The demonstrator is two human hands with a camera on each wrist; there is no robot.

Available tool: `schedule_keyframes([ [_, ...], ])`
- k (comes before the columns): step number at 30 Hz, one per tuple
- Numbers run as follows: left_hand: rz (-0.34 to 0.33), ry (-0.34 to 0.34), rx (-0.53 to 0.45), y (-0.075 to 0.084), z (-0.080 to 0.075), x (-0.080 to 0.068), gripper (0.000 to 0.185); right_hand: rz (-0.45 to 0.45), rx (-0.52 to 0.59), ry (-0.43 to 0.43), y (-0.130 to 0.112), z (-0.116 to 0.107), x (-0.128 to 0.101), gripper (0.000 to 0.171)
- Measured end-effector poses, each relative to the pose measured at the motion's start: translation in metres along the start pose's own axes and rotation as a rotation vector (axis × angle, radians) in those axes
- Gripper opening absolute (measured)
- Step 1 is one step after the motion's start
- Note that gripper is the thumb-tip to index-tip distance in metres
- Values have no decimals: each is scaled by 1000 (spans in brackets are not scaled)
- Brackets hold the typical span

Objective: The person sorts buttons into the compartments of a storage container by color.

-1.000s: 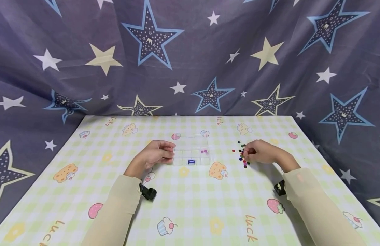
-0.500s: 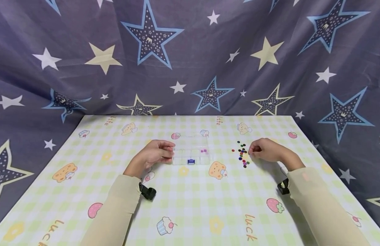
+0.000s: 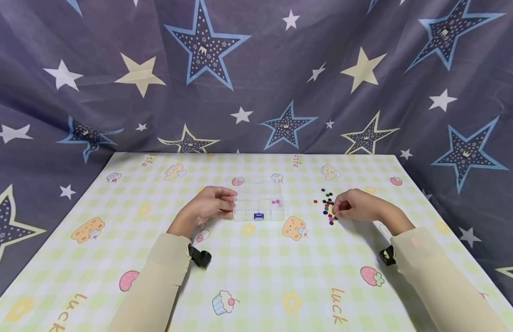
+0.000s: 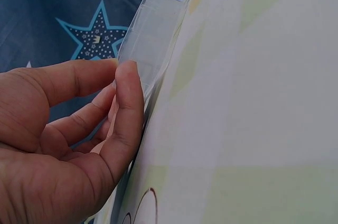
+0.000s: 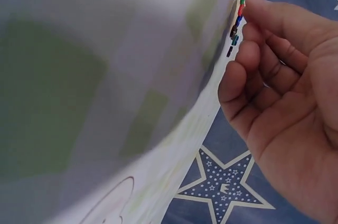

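Star-printed blue cloth hangs behind a table (image 3: 281, 276) covered in pale green checks with cartoon prints. Near the middle of the table, toward its far edge, sits a clear compartment box (image 3: 259, 205) with a blue clasp. The left hand (image 3: 208, 207) pinches the box's left end between thumb and fingers. The right hand (image 3: 356, 206) rests with fingers loosely curled, fingertips at a scatter of small coloured buttons (image 3: 327, 205) right of the box; whether it holds one cannot be told.
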State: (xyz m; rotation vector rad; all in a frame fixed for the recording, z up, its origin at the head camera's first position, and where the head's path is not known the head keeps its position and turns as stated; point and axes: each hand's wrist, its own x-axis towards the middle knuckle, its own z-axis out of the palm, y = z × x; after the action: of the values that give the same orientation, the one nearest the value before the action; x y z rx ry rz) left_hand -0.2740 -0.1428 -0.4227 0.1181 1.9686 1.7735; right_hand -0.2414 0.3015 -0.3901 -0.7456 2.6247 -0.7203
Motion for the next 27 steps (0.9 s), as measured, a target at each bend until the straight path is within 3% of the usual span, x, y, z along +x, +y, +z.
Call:
schedule_keyframes([
  [7, 7, -11, -5, 0, -1, 0, 49, -30, -9, -29, -3, 5, -1, 8],
  [27, 2, 3, 4, 2, 1, -2, 48, -100, -112, -13, -10, 11, 2, 11],
])
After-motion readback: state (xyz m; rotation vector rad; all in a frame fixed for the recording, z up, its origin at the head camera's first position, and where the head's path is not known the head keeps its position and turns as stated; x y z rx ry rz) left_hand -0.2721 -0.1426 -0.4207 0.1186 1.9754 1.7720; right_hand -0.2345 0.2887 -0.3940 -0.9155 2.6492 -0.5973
